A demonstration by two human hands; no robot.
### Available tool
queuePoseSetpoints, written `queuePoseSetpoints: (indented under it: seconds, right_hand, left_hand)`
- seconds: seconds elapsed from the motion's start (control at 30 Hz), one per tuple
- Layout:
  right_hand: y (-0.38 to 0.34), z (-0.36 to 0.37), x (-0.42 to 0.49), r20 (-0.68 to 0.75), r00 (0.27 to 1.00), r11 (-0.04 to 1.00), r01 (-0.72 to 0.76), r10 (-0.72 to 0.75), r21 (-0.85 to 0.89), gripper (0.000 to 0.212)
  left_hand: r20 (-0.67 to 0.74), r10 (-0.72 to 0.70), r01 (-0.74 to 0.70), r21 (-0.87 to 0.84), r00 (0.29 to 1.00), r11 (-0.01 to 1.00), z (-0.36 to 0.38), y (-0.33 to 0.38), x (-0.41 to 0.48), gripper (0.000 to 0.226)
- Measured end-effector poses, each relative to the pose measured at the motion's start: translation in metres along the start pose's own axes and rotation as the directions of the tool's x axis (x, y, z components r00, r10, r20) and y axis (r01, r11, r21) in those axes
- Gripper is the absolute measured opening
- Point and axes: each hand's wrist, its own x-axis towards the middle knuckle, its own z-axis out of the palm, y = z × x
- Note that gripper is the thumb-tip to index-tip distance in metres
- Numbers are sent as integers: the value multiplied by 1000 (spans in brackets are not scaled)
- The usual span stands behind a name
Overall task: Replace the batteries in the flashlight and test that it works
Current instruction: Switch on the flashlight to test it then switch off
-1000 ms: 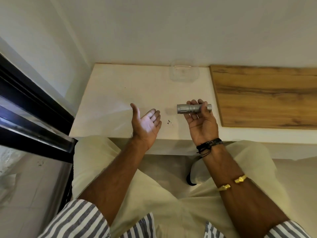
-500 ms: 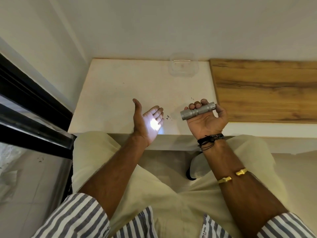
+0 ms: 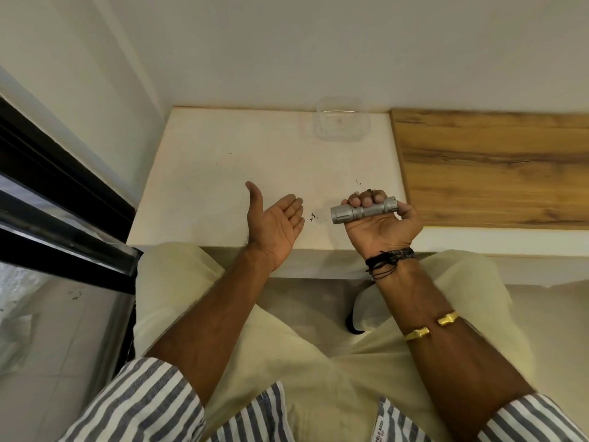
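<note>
Right hand [image 3: 381, 223] grips a ribbed, silver metal flashlight [image 3: 363, 210] — left hand [image 3: 275, 223] flat, empty.

Bright light spot seen half second ago on left hand [image 3: 275, 223] palm gone; palm now unlit. Flashlight [image 3: 363, 210] less tilted than then, nearly level. Right hand [image 3: 381, 224] fingers [image 3: 366, 199], looser one second ago, now curled tight over barrel; head end juts left of fingers.
</note>
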Motion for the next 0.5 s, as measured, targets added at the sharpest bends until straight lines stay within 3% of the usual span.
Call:
queuePoseSetpoints:
  seconds: [0.1,0.17,0.23,0.3,0.33,0.4,0.5]
  right_hand:
    - [2,1,0,-19,1000,1000,17,-18,-20,19]
    - [2,2,1,-44,999,998,13,-15,-62,22]
    - [2,2,2,-56,998,986,-8,-1,-167,26]
    - [5,2,3,-67,997,947,9,-33,-322,14]
    - [8,1,4,-68,996,910,31,-65,-414,9]
    - [14,-1,6,-30,990,752,86,-139,-653,8]
    - [23,-4,6,71,979,417,147,-193,-897,18]
  left_hand:
    - [-32,14,-12,60,999,998,2,0,1,103]
    - [-122,104,-55,353,987,934,7,-2,2,84]
    - [-89,332,-152,759,939,633,9,-8,1,56]
    - [82,463,-262,904,883,339,6,-16,0,44]
    - [139,489,-297,918,861,262,5,-19,-1,43]
    - [178,514,-325,922,839,211,3,-22,0,40]
    - [206,526,-345,921,825,182,0,-22,4,41]
